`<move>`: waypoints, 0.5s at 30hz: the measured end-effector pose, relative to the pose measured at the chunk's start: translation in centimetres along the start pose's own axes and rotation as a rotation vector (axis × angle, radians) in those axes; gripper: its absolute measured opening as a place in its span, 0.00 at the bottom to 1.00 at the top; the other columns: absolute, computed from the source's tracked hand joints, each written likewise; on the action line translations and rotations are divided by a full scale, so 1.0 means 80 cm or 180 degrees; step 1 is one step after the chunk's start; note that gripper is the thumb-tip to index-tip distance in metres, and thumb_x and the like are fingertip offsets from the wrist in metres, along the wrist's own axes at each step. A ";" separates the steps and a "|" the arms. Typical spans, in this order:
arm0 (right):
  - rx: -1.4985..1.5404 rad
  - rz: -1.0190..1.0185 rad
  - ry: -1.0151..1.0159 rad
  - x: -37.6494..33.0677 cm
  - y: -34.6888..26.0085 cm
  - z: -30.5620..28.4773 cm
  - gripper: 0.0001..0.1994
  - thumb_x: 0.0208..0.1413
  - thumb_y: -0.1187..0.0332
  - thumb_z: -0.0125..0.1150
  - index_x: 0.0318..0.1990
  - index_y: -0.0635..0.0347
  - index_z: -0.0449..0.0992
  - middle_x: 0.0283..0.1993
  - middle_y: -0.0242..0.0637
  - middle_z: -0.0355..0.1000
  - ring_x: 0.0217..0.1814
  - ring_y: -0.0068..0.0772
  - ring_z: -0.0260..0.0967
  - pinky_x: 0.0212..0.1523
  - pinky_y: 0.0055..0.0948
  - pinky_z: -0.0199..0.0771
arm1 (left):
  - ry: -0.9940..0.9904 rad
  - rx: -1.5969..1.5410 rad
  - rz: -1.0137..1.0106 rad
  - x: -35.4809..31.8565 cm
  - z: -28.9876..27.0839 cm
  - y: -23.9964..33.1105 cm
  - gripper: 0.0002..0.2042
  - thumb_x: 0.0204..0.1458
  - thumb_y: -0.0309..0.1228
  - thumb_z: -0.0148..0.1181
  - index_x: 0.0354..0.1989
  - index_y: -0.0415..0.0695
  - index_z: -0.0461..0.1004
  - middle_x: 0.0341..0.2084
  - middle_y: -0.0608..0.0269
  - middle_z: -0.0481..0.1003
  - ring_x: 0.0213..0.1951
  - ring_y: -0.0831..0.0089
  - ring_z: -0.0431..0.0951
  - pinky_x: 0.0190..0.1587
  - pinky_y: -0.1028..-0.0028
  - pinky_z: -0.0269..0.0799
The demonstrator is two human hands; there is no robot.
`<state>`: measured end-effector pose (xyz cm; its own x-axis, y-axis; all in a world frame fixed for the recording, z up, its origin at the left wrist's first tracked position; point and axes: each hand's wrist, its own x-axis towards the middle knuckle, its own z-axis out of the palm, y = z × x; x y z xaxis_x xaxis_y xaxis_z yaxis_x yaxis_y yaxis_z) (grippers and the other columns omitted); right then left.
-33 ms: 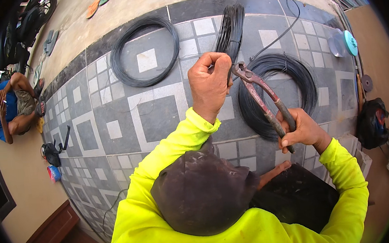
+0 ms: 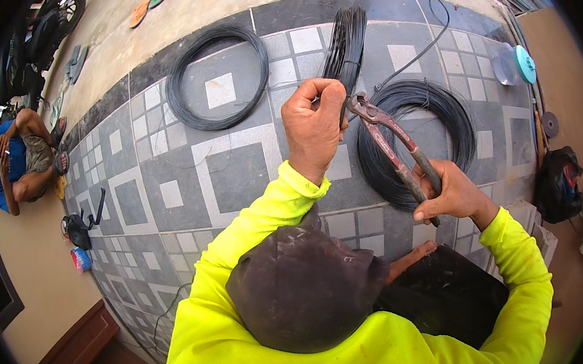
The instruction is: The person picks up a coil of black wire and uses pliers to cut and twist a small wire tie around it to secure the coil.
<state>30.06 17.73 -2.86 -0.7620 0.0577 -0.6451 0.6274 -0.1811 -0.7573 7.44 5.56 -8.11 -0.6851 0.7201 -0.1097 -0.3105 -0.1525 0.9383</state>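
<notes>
My left hand (image 2: 315, 129) is closed in a fist at the middle of the view. A short length of dark wire (image 2: 344, 111) shows between its fingers, close to the jaws of the pincers (image 2: 383, 143). Fingers of my right hand (image 2: 455, 193) wrap round the pincers' dark grips; the arms above them are worn red. Beyond my left fist, a bundle of straight dark wires (image 2: 349, 40) stretches away. Whether the fist holds the bundle's near end or only covers it, I cannot tell. Under the pincers lies a thick coil of black wire (image 2: 457, 128).
A thinner wire coil (image 2: 177, 78) lies on the tiled floor (image 2: 152, 152). At the right are a clear tub with a turquoise lid (image 2: 526, 64) and a black bag (image 2: 557, 185). A person in blue (image 2: 6, 170) sits at the left. A dark cable (image 2: 425, 52) crosses the floor.
</notes>
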 end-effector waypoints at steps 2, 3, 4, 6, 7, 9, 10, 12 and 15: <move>-0.1335 -0.0399 0.0660 0.005 0.000 0.001 0.26 0.42 0.73 0.72 0.50 0.65 0.67 0.33 0.41 0.72 0.22 0.26 0.71 0.25 0.25 0.71 | -0.0035 -0.0022 0.0078 -0.001 -0.004 -0.002 0.10 0.62 0.35 0.59 0.36 0.39 0.74 0.17 0.67 0.71 0.16 0.83 0.67 0.17 0.83 0.62; -0.1746 -0.0721 0.0977 0.003 -0.003 0.004 0.27 0.42 0.74 0.72 0.51 0.65 0.66 0.37 0.42 0.72 0.22 0.27 0.70 0.25 0.26 0.71 | -0.0023 -0.0075 0.0039 -0.001 -0.003 -0.001 0.10 0.62 0.34 0.59 0.36 0.39 0.74 0.17 0.67 0.72 0.16 0.84 0.68 0.17 0.83 0.62; -0.2155 -0.1045 0.1293 0.001 -0.006 0.005 0.28 0.41 0.74 0.71 0.52 0.65 0.66 0.40 0.43 0.71 0.21 0.28 0.70 0.24 0.27 0.71 | -0.0012 -0.0128 0.0000 0.000 0.001 0.000 0.09 0.62 0.33 0.59 0.36 0.39 0.74 0.17 0.67 0.72 0.16 0.84 0.68 0.18 0.83 0.63; -0.2790 -0.1235 0.1430 -0.004 -0.014 -0.002 0.34 0.41 0.74 0.66 0.59 0.68 0.62 0.52 0.52 0.66 0.36 0.43 0.74 0.40 0.35 0.75 | 0.0007 -0.0132 -0.0038 0.000 0.004 0.002 0.09 0.62 0.33 0.58 0.37 0.38 0.75 0.17 0.67 0.72 0.16 0.84 0.68 0.18 0.83 0.63; -0.3248 -0.1669 0.1651 -0.003 -0.011 -0.005 0.35 0.41 0.74 0.65 0.61 0.68 0.61 0.52 0.53 0.66 0.40 0.47 0.74 0.44 0.38 0.75 | 0.0004 -0.0089 -0.0050 -0.001 0.004 0.001 0.09 0.62 0.33 0.58 0.37 0.38 0.75 0.18 0.67 0.72 0.16 0.84 0.68 0.18 0.83 0.63; -0.3572 -0.1782 0.1808 -0.011 -0.007 -0.010 0.37 0.45 0.73 0.59 0.66 0.69 0.57 0.54 0.57 0.66 0.53 0.56 0.69 0.56 0.43 0.70 | -0.0006 -0.0052 -0.0059 -0.004 0.003 -0.001 0.10 0.63 0.34 0.56 0.38 0.38 0.75 0.18 0.67 0.72 0.16 0.83 0.68 0.18 0.83 0.64; -0.3375 -0.1801 0.1627 -0.013 -0.009 -0.014 0.36 0.47 0.73 0.57 0.66 0.69 0.56 0.53 0.58 0.66 0.53 0.56 0.69 0.56 0.44 0.70 | -0.0008 -0.0052 -0.0048 -0.005 0.001 -0.001 0.11 0.63 0.34 0.55 0.38 0.38 0.75 0.18 0.67 0.72 0.16 0.83 0.68 0.18 0.82 0.64; -0.2989 -0.1806 0.1310 -0.018 -0.015 -0.023 0.34 0.50 0.73 0.54 0.67 0.70 0.56 0.51 0.59 0.68 0.53 0.55 0.70 0.56 0.44 0.70 | -0.0012 -0.0090 -0.0059 -0.004 0.001 -0.002 0.13 0.64 0.36 0.52 0.38 0.37 0.75 0.18 0.66 0.72 0.16 0.83 0.68 0.18 0.83 0.63; 0.0350 -0.0554 0.0136 -0.023 -0.010 -0.010 0.21 0.56 0.71 0.51 0.57 0.70 0.65 0.35 0.49 0.74 0.33 0.41 0.76 0.37 0.32 0.79 | 0.0053 -0.0130 -0.0140 -0.004 0.005 -0.001 0.16 0.66 0.37 0.47 0.37 0.37 0.76 0.18 0.67 0.72 0.16 0.84 0.68 0.17 0.83 0.62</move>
<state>31.07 18.56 -1.15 -0.8483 0.1385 -0.5111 0.4639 -0.2708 -0.8435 7.93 5.62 -7.98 -0.6811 0.7153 -0.1563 -0.3669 -0.1486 0.9183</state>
